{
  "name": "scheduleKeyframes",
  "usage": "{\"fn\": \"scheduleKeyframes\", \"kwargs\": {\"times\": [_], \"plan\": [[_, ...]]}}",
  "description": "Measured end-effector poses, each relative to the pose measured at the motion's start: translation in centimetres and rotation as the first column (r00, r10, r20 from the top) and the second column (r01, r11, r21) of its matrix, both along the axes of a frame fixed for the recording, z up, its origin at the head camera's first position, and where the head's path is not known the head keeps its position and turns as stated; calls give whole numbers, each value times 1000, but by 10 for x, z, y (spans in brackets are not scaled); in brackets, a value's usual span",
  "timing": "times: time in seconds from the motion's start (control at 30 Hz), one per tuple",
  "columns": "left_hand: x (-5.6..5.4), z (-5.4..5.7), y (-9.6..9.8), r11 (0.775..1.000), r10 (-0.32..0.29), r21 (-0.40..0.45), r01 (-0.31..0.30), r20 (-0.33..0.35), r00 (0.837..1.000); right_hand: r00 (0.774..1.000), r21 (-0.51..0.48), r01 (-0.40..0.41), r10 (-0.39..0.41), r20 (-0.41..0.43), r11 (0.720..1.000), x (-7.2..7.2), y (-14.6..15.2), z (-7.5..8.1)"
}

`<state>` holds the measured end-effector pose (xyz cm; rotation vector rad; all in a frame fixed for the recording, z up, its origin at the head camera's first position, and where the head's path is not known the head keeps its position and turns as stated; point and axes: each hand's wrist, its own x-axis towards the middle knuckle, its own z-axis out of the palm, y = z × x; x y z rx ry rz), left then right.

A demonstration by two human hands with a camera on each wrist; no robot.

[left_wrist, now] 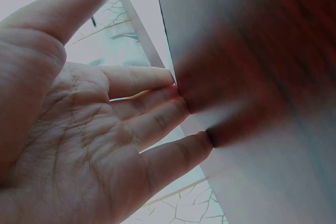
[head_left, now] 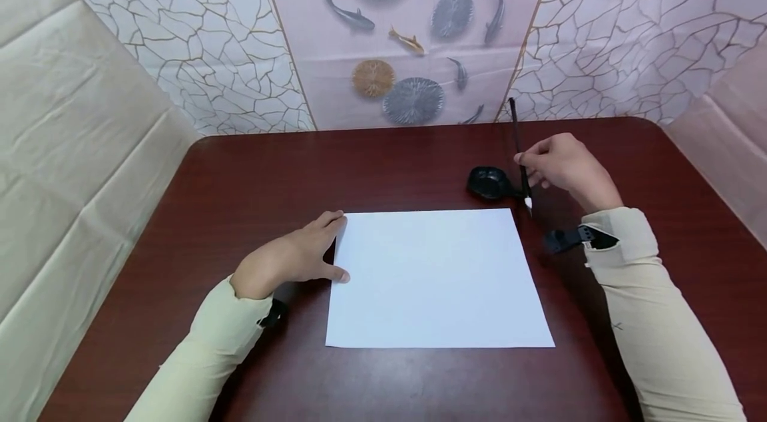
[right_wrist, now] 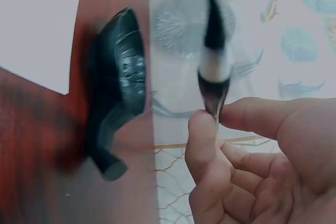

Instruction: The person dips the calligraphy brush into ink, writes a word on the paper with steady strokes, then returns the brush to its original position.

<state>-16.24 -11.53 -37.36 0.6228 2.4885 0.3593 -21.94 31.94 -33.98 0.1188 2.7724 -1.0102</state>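
Observation:
A blank white sheet of paper point(head_left: 437, 282) lies flat on the dark red-brown table. My left hand point(head_left: 293, 255) rests at its left edge, thumb and fingertips touching the paper's margin with the fingers stretched out. In the left wrist view the fingertips point(left_wrist: 202, 137) meet the tabletop. Past the paper's far right corner, my right hand point(head_left: 566, 166) pinches a black-handled ink brush point(head_left: 516, 132) between thumb and fingers. The brush's bristles point(right_wrist: 213, 30) are white at the base with a dark tip. Beside it sits a small black ink dish point(head_left: 488, 182) with a short handle.
The dark wooden table point(head_left: 287, 169) ends at a back edge against a patterned cloth point(head_left: 413, 62) with fish and round motifs. Pale cloth point(head_left: 78, 142) hangs along the left side. A black strap point(head_left: 566, 239) sits at the right sleeve's cuff.

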Motion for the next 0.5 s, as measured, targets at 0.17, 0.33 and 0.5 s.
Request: {"fn": "scheduleKeyframes", "kwargs": {"times": [0.17, 0.33, 0.5], "plan": [[0, 0, 0, 1000, 9, -6, -9, 9, 1000, 999, -37, 21, -22, -37, 999, 5, -5, 11], [1, 0, 0, 1000, 13, -1, -13, 18, 1000, 995, -78, 51, -58, -82, 996, 14, -10, 23], [0, 1, 0, 1000, 1, -2, -1, 14, 1000, 986, -67, 66, -75, -146, 996, 29, -16, 41]]}}
